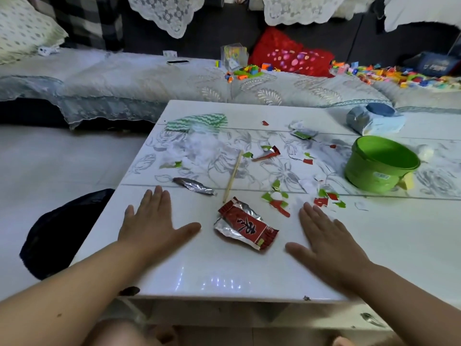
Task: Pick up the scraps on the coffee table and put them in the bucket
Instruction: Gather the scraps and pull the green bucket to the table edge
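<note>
We see left hand (152, 221) lower left of centre, flat on coffee table (224, 270), fingers straight, thumb spread rightward, holding nothing. Silver foil scrap (193, 186) just above its fingertips, long axis left-right. Wooden stick (233, 176) near-vertical, mid-frame. Red wrapper (245, 224) between our hands, long axis tilting down-right, touching neither. Right hand (326, 240) likewise flat, released; paper scraps (320, 201) just past its fingertips. Green bucket (381, 163) upright, right of frame.

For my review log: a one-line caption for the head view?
Left hand and right hand lie flat on the coffee table, flanking a red wrapper; green bucket at right.
</note>
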Available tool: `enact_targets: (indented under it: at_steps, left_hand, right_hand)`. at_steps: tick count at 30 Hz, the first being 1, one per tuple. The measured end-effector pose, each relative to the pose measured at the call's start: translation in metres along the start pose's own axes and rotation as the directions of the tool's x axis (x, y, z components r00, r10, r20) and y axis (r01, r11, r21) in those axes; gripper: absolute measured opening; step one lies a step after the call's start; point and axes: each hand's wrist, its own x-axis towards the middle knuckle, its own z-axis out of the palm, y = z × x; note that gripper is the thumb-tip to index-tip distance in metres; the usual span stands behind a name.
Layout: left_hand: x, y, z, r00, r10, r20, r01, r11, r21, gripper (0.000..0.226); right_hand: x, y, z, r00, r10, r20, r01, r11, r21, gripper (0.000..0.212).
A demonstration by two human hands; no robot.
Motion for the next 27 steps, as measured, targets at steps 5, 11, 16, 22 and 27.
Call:
enact_targets:
  at_steps: [5,11,16,22,27]
  left_hand:
    - [-0.002,-0.001,0.001,1.000,-0.001,-0.013,0.001,1.000,0.008,0.108]
    - [-0.004,0.000,0.001,0.999,0.001,-0.032,-0.001,1.000,0.013,0.107]
    - [-0.004,0.001,-0.001,1.000,-0.003,-0.029,0.003,1.000,0.019,0.105]
    - [-0.005,0.008,-0.009,0.999,-0.032,0.036,0.032,0.999,-0.004,0.106]
    - [-0.006,0.014,-0.016,0.994,-0.034,0.106,0.034,0.999,0.004,0.105]
  right_hand:
    - [-0.002,0.000,0.000,1.000,-0.008,-0.005,0.008,1.000,0.008,0.103]
    - [-0.004,-0.001,-0.001,0.999,-0.020,-0.024,0.021,0.999,0.025,0.102]
    - [-0.005,0.001,-0.002,0.998,-0.026,-0.056,0.027,0.999,0.017,0.089]
    - [-0.005,-0.002,-0.005,0.999,-0.010,-0.033,0.012,0.999,0.042,0.089]
    - [0.000,-0.002,-0.012,0.997,-0.022,0.073,0.018,0.998,0.053,0.092]
